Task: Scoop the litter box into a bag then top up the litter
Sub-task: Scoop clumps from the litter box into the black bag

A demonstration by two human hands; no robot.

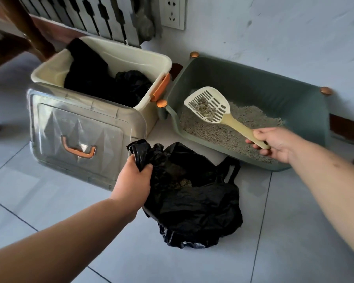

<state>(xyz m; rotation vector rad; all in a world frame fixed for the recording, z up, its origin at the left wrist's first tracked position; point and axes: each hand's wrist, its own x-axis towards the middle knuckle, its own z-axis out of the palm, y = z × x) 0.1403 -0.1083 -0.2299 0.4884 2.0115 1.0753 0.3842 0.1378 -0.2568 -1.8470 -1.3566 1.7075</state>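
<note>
The right hand has its fingers closed around the handle of the scoop, which holds grey clumps above the litter in the green litter box. The left hand grips the edge of the black bag on the floor, just in front of the box. A cream bin stands beside it.

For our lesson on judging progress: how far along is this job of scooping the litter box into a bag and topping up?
Done: some clumps lie in the black bag. In hand: the right hand holds the scoop, loaded, over the litter box; the left hand grips the bag's edge. Left: tipping this load, perhaps more scooping, then the top-up.
</note>
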